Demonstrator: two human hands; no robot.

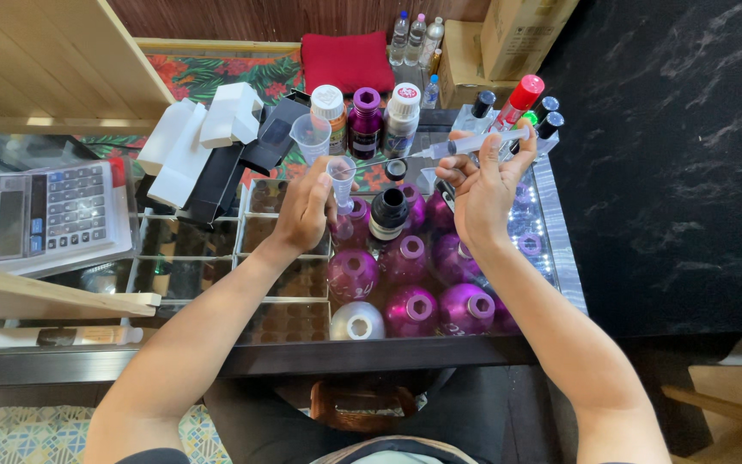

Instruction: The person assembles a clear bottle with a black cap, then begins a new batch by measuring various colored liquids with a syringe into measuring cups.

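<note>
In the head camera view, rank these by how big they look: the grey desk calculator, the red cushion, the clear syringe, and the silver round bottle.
1. Grey desk calculator
2. Red cushion, farther away, so unsure against the calculator
3. Clear syringe in the right hand
4. Silver round bottle, close to the syringe, so that order is unsure

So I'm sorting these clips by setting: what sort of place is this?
Probably a small perfume or fragrance-oil sales counter. A glass display case holds round purple bottles, a calculator sits beside it, and the right hand holds a syringe over a small vial at the left hand.
</note>
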